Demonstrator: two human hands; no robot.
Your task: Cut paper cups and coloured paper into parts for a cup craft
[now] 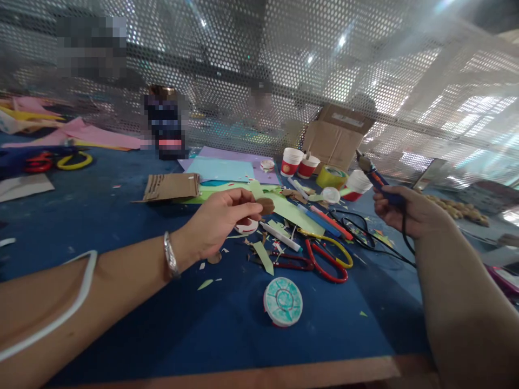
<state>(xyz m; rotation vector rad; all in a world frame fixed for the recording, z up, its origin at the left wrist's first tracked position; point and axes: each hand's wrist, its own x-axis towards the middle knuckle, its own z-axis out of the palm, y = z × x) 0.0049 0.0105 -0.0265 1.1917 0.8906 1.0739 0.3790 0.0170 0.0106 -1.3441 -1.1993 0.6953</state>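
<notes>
My left hand (227, 219) pinches a small round brown cardboard piece (266, 206) between thumb and fingers, above the middle of the table. Raised at the right, my right hand (401, 208) is wrapped round a blue corded glue gun (375, 175), its nozzle pointing up and left. Its black cord (367, 235) trails over the table. Below the left hand, partly hidden, is a white disc with red marks (246, 227). A paper disc coloured green in segments (283, 301) sits nearer to me. Scissors with red and yellow handles (330, 262) and a white marker (280, 236) lie between the hands.
Red-and-white paper cups (292, 162), a roll of yellow tape (331, 176) and a cardboard box (336, 138) stand at the back. Coloured paper sheets (221, 168) and folded cardboard (172, 186) lie farther left. Paper scraps litter the middle. A perforated metal screen (227, 65) borders the far side.
</notes>
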